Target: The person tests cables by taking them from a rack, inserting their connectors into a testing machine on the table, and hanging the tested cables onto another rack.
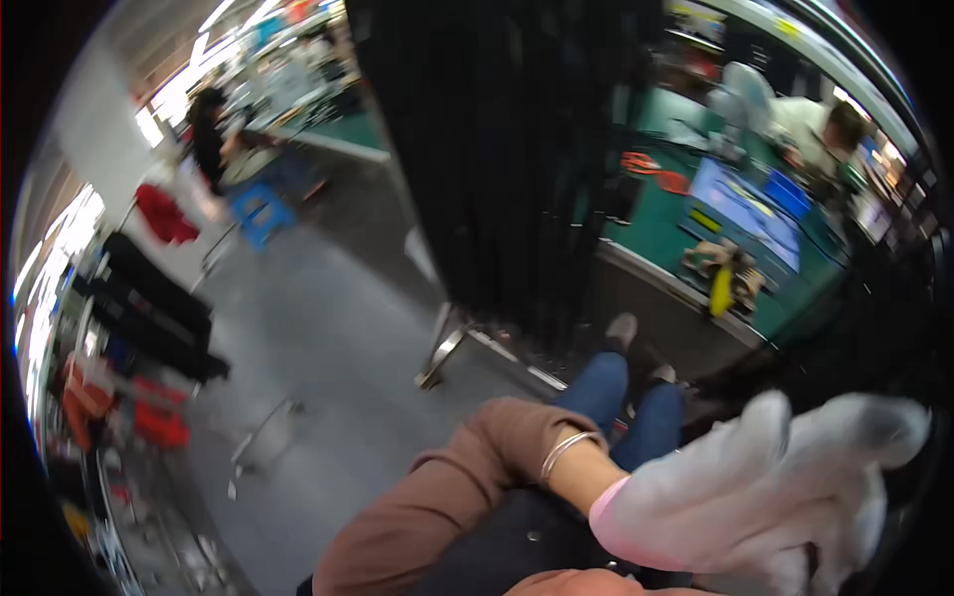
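Observation:
My left arm, in a brown sleeve (417,507) with a silver bangle (566,452) at the wrist, reaches across to the right. On my left hand (755,482) is a whitish work glove with a pink cuff (608,512). Its fingers look bent but apart, and I make out nothing held in them; motion smears the far ends. A patch of bare skin (571,584) shows at the bottom edge, below the left wrist. It may belong to my right hand, whose fingers I cannot make out.
A black curtain-like panel (497,149) hangs ahead above a metal foot (442,358). Right of it, a green workbench (656,223) carries a blue mat (740,214), a fan (745,94) and tools; a person (815,129) leans there. A blue stool (260,214) and a seated person (209,139) are far left.

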{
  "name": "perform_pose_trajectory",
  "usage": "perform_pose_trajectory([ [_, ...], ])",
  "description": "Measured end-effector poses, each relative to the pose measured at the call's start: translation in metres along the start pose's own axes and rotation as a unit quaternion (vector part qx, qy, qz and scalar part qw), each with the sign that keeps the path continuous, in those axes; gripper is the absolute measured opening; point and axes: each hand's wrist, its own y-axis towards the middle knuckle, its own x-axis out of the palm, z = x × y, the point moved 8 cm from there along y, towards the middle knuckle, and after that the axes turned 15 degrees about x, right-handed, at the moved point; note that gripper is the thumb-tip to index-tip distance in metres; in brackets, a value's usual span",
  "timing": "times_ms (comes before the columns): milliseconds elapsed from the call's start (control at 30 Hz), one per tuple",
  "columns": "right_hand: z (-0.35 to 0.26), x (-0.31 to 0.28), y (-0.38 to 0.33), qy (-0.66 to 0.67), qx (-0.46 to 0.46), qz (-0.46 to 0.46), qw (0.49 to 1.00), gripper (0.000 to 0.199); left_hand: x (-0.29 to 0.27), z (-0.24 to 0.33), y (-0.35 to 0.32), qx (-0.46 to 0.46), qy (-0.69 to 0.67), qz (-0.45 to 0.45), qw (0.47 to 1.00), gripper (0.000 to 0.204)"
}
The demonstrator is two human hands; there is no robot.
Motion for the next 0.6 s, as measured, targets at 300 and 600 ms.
perform_pose_trajectory([
  [300, -0.171, -0.258, -0.031, -0.052, -0.217, 0.563, 0.796, 0.028, -0.107, 0.058, -0.001, -0.072, 0.569, 0.070, 0.816, 0.042],
  [600, -0.226, -0.313, 0.019, -0.320, -0.148, 0.662, 0.661, 0.028, -0.175, 0.124, 0.033, -0.073, 0.699, 0.121, 0.701, 0.035],
])
